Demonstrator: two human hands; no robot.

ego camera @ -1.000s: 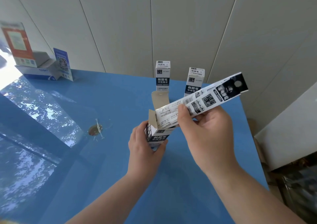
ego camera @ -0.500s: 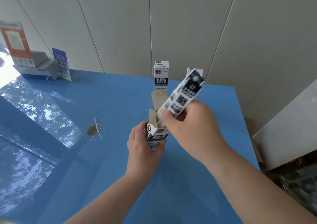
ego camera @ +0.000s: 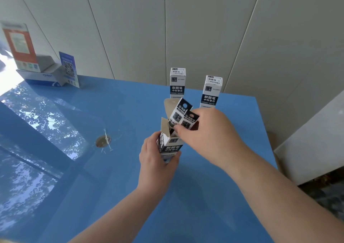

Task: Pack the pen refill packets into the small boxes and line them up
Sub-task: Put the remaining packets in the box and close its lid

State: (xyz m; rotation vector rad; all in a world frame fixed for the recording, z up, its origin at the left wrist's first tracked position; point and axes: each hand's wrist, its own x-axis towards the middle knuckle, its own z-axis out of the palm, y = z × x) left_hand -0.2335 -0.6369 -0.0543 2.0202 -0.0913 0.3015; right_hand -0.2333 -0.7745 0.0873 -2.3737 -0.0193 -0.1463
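Left hand (ego camera: 155,159) grips an open small box (ego camera: 170,146) upright above the blue bench (ego camera: 130,103); right hand (ego camera: 206,131) pinches refill packets (ego camera: 183,117) partway into it. Two closed boxes (ego camera: 177,82) stand far behind.

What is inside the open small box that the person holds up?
Refill packets stick out of the open small box, pinched by the right hand. Their lower parts and the box's bottom are hidden by its walls and the left hand.

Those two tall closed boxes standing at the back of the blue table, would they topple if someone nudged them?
Probably. Each standing box is tall on a small base, so a push near the top would likely tip it. They look like thin card, so probably light, and the glossy table might let them slide.
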